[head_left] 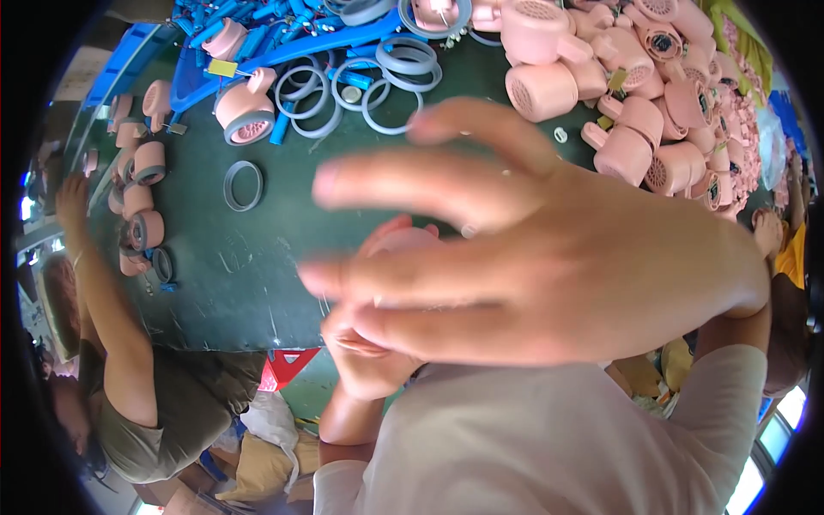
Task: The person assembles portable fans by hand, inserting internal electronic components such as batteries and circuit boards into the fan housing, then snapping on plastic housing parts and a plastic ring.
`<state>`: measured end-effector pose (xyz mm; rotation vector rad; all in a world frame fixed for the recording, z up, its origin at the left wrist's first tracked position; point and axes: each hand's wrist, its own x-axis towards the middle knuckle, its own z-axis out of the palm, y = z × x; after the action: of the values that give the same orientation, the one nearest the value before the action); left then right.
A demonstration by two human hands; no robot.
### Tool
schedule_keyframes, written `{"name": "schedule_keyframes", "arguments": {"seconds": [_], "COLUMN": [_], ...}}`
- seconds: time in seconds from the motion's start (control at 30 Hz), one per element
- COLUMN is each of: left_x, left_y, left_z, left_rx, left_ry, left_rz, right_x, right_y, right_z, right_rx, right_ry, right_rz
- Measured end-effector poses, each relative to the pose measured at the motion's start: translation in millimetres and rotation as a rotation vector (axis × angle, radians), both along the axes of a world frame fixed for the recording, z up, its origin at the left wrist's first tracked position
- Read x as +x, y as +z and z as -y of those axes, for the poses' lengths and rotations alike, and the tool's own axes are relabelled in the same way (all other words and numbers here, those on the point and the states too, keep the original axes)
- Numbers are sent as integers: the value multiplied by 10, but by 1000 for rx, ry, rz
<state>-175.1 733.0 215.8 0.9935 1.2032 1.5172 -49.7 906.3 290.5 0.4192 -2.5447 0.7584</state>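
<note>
My right hand (558,257) is large and slightly blurred across the middle of the view, its fingers spread apart and reaching left over my left hand. Partly hidden beneath it, my left hand (365,369) is curled near the table's front edge. A pale pink plastic part (408,242) shows above the left hand, between the fingers of the right; it appears held in the left hand, but most of it is covered. A loose grey ring (243,185) lies on the dark green table (232,292) to the left of both hands.
A blue tray (300,49) with blue cylindrical parts sits at the back. Several grey rings (302,93) and a pink housing with a grey ring (245,109) lie before it. Pink housings (631,142) pile up at right. Another person's arm (112,318) reaches in at left, beside more housings.
</note>
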Motion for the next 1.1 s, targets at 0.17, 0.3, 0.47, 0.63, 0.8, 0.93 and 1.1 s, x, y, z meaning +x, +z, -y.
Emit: {"name": "schedule_keyframes", "arguments": {"seconds": [0.17, 0.3, 0.47, 0.63, 0.8, 0.93, 1.1], "left_x": [211, 236, -206, -382, -402, -219, -189], "left_y": [-179, -292, -280, -106, -246, -342, -320], "left_z": [-93, -123, -154, -229, 22, -26, 12], "left_rx": [98, -65, -67, -225, -280, -187, -191], "left_ry": [-52, 32, 32, 79, 201, 280, 390], "left_rz": [8, 159, -615, -1079, -876, -948, -869], "right_x": [0, -144, -270, -357, -283, -692, -1612], "right_y": [-511, -791, -829, -713, -324, -432, -541], "right_z": [258, 189, -88, -917, -1002, -1376, -1531], "right_rx": [-970, -920, -430, -26, -63, -216, 296], "right_ry": [-429, -517, -750, -874, -865, -691, -381], "right_rz": [628, 605, 42, -215, 15, 16, 297]}}
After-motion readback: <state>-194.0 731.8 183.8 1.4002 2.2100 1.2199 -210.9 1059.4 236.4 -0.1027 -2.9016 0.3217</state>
